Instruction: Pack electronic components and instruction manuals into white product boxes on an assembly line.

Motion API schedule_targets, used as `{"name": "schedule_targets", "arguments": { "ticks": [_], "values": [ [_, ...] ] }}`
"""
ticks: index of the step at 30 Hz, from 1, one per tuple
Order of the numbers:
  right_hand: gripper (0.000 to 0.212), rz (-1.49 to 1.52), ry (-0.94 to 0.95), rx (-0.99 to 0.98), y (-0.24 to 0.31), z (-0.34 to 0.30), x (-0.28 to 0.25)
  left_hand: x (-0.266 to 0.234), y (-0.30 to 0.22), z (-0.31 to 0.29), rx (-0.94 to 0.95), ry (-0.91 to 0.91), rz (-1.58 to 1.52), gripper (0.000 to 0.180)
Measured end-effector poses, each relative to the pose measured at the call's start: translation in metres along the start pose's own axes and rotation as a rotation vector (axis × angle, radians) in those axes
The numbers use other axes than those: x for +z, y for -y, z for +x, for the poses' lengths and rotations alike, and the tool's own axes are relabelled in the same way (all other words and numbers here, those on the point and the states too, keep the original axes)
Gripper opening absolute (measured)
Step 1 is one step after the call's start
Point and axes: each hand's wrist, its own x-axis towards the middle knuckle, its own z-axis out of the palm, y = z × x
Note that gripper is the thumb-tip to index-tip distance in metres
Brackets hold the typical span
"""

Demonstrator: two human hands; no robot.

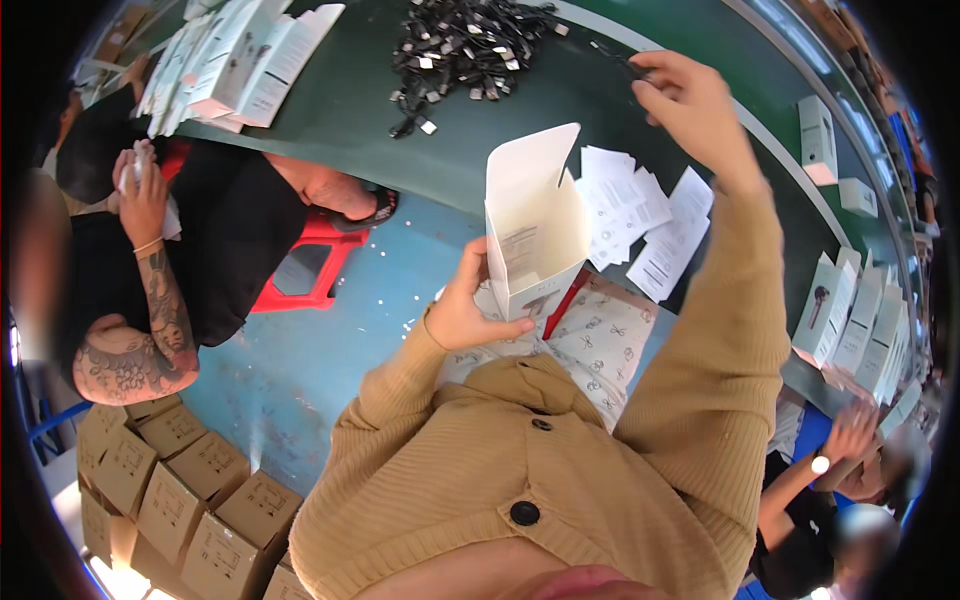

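My left hand (480, 305) grips a white cardboard box (540, 235) low on its side, thumb across the front. The box is tilted, and its top flap stands up. Farther off to the right, over the green table, my right hand (690, 105) pinches a short black cable (636, 70) between thumb and fingers; most of it is hidden. A heap of black cables (465, 50) with pale metal plugs lies at the far middle of the table. Printed paper leaflets (620, 200) are spread just right of the box.
White boxes (235, 65) stand in a row at the far left, and more white boxes (850, 315) at the right. Beside me on the left, a person (190, 230) sits on a red stool (320, 260). Brown cartons (190, 480) are stacked lower left. Other people work at right.
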Motion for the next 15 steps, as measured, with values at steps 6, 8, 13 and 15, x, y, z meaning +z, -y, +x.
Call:
{"name": "schedule_targets", "arguments": {
  "ticks": [6,8,13,15],
  "values": [
    [0.03,-0.155,0.124,-0.27,0.101,-0.112,-0.052,0.022,-0.011,0.014,0.105,0.045,0.12,0.089],
    [0.032,-0.433,0.279,-0.455,0.102,-0.133,-0.048,0.033,-0.011,0.018,0.149,0.085,0.172,0.089],
    [0.04,-0.417,0.149,-0.422,0.092,-0.162,-0.046,0.054,-0.012,0.016,0.124,0.129,0.055,0.096],
    [0.048,-0.333,0.056,-0.348,0.089,-0.179,-0.052,0.06,-0.017,0.019,0.054,0.153,0.032,0.099]
  ]
}}
